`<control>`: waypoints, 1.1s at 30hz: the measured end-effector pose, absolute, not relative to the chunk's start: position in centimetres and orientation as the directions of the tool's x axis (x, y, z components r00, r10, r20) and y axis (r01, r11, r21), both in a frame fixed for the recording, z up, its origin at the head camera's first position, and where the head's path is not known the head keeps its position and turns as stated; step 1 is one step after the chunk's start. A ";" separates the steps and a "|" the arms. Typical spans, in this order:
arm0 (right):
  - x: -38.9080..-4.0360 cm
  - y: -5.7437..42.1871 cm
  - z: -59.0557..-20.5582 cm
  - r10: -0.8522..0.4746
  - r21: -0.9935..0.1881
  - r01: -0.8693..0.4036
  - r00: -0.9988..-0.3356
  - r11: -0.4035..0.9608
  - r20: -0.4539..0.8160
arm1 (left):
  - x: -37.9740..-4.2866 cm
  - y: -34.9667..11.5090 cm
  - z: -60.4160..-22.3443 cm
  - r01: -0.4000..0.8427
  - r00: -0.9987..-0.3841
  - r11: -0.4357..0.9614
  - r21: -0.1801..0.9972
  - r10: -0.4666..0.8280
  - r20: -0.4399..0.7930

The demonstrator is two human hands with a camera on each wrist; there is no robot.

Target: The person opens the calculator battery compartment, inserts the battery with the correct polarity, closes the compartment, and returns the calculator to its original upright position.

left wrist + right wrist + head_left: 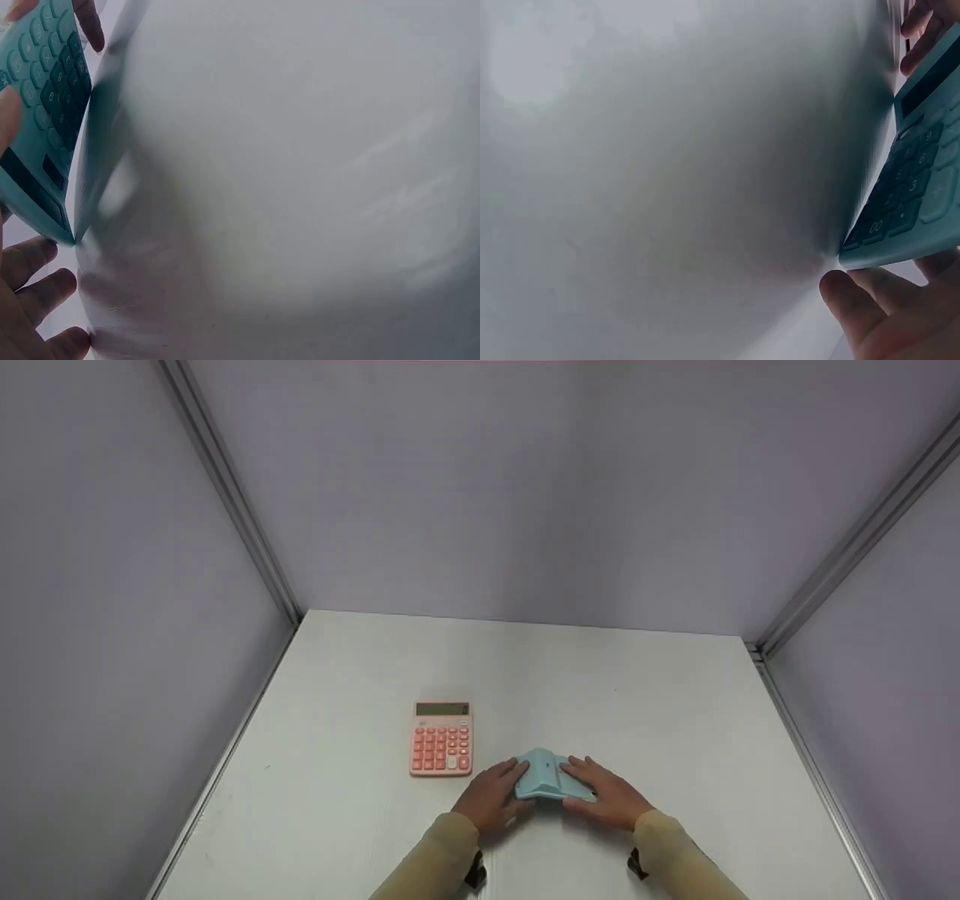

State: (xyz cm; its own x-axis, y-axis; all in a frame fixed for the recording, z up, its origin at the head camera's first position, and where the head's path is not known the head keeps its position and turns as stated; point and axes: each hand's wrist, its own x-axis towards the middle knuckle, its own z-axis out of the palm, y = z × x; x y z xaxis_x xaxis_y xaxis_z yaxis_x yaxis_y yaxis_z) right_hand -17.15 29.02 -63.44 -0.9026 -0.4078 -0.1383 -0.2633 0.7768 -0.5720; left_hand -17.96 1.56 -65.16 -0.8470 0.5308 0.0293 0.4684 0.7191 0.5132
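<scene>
A light-blue calculator point(540, 778) is held between the two hands near the front of the table, its back with a raised wedge facing up. My left hand point(492, 798) grips the wedge end, where the display sits. The opposite end is gripped by my right hand point(609, 796), fingers over the back. Both wrist views look in from below and show the keys: in the left wrist view the calculator point(45, 112) tilts over the white surface, and in the right wrist view the right fingers point(851, 304) are at its lower corner.
A pink calculator point(442, 739) lies face up on the white table point(360, 675), left of the hands and a little farther back. Grey panels point(480, 495) rise behind the table and on both sides, with metal rails point(232, 502) at the corners.
</scene>
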 end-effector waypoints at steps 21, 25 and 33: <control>-17.6 28.5 -62.4 -0.368 -0.651 -0.218 -0.924 0.727 -0.102 | -17.3 1.5 -65.7 0.361 -0.894 0.702 0.614 0.448 0.014; -17.7 28.3 -61.9 -0.318 -0.703 -0.154 -0.942 0.694 -0.107 | -17.3 1.7 -65.8 0.366 -0.893 0.672 0.644 0.447 0.042; -17.7 28.0 -61.3 -0.243 -0.750 -0.085 -0.965 0.656 -0.103 | -17.2 2.1 -65.9 0.372 -0.886 0.606 0.703 0.458 0.073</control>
